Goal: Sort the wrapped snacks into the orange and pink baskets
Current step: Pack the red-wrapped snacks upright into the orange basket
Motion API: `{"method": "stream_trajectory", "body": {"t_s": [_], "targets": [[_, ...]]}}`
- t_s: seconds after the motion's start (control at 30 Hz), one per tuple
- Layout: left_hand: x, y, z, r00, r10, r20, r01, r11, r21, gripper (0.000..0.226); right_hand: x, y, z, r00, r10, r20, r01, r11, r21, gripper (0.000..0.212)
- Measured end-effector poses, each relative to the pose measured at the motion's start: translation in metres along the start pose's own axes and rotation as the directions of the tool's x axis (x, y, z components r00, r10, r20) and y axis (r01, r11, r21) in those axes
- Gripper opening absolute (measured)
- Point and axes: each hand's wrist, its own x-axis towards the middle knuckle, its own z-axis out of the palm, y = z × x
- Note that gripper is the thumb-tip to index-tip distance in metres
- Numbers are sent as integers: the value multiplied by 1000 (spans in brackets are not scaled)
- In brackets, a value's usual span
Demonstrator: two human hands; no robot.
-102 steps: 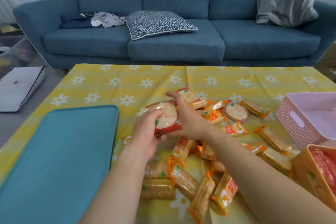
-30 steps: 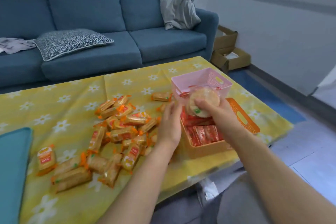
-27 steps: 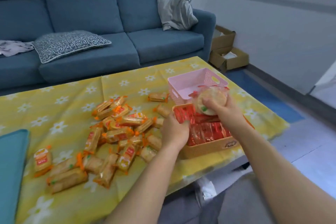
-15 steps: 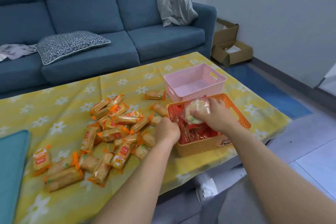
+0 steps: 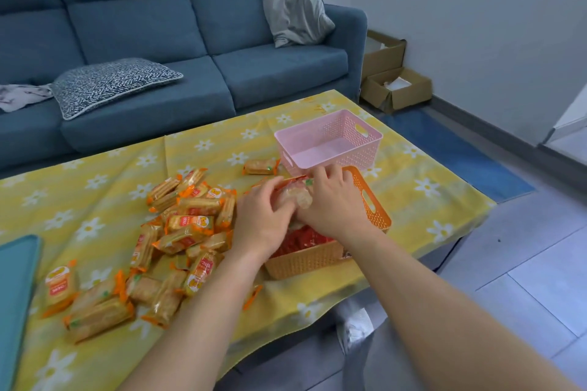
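left hand point(image 5: 263, 216) and right hand point(image 5: 333, 203) both grasp round wrapped snack point(image 5: 293, 197) from either side, directly over orange basket point(image 5: 305, 262); pink basket point(image 5: 359, 155) just beyond

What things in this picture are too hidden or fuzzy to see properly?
Head view:
- Orange basket: the left hand and right hand cover most of the red packs inside, so no count.
- Round snack: both hands hide most of its wrapper.
- Blue tray: cut off by the left edge.
- Printing on the snack pile: too small and blurred to read.
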Motion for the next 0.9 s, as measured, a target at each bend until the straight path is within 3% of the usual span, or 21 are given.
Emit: {"method": "stream_trajectory", "body": {"t_s": [0.07,0.17,0.33,0.5,0.53,0.67,0.8,0.9], "targets": [[-1,2,8,997,24,76,-25,1000,17,52,0,0,-3,999,-35,13,35,999,0,51],[1,-5,10,996,-27,88,28,1000,-8,58,2,6,-9,995,14,97,-26,992,120,56],[1,-13,4,1000,-3,21,4,1000,-7,44,8,23,-23,991,75,112,-112,922,371,52],[-1,3,-1,992,115,-53,-106,983,147,42,6,48,-61,956,258,141,-274,607,746,26],[-2,10,0,983,174,-49,-163,970,180,42,5,54,-68,947,298,121,-283,595,752,25],[-3,31,17,939,340,49,-336,879,338,41,-1,80,-79,926,370,77,-350,763,543,25],[-4,44,36,895,404,190,-444,766,464,42,-9,82,-76,923,306,233,-367,883,294,41],[2,48,49,873,383,302,-487,706,514,45,-13,77,-68,947,256,195,-292,937,189,39]]}}
